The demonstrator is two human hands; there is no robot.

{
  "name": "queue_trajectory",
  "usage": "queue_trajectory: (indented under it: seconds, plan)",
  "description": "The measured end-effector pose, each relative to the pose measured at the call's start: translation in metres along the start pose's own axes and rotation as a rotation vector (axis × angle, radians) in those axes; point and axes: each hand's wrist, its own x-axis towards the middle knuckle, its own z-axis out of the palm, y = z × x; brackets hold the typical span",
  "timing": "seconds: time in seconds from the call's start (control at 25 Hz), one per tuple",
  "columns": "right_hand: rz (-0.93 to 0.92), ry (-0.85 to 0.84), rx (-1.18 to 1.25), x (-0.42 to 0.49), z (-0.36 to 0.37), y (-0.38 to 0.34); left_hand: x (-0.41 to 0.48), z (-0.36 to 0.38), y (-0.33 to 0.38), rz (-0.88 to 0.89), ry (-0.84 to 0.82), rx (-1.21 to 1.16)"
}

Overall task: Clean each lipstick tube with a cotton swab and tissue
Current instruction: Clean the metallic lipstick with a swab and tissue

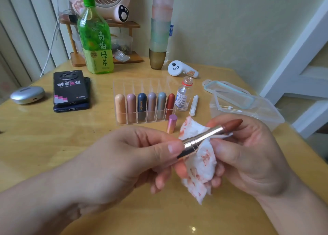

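On the yellow table (53,146), just in front of the clear organiser (124,85) holding six capped tubes (142,107), the left hand (124,156) pinches an uncapped lipstick (204,137) while the right hand (248,154) curls round a stained tissue (200,165) against it, likely mid-wipe, with bare tabletop nearer the front edge.

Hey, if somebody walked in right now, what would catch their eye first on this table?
Front and centre, the left hand pinches an open lipstick, its brick-red tip out, against a red-smeared tissue gripped in the right hand. Behind them a clear rack lines up six capped tubes, and a bright green bottle stands at the back left.
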Motion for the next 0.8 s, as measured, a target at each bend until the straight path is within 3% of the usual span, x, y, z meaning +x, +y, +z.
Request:
queue_trajectory:
  seconds: [0.2, 0.4, 0.52, 0.6, 0.72, 0.8]
  plan:
    - [-0.01, 0.058, -0.04, -0.0009, 0.0002, -0.0018, -0.002, 0.0037, -0.0005, 0.184, 0.241, 0.286]
    - [0.012, 0.049, -0.018, -0.0007, 0.0016, -0.0025, -0.0015, 0.0028, 0.0028, 0.074, 0.004, 0.095]
    - [0.01, 0.067, -0.053, -0.0009, 0.0013, -0.0023, -0.0015, 0.0058, 0.0019, 0.178, 0.211, 0.281]
    - [0.012, 0.089, -0.063, -0.0007, 0.0001, -0.0025, -0.0032, 0.0057, 0.0036, 0.208, 0.286, 0.247]
    - [0.004, 0.082, -0.056, -0.0001, 0.0, -0.0035, -0.003, 0.0025, 0.0045, 0.151, 0.106, 0.314]
    - [0.008, 0.084, -0.055, -0.0002, -0.001, -0.0028, -0.0023, -0.0013, 0.0011, 0.177, 0.125, 0.387]
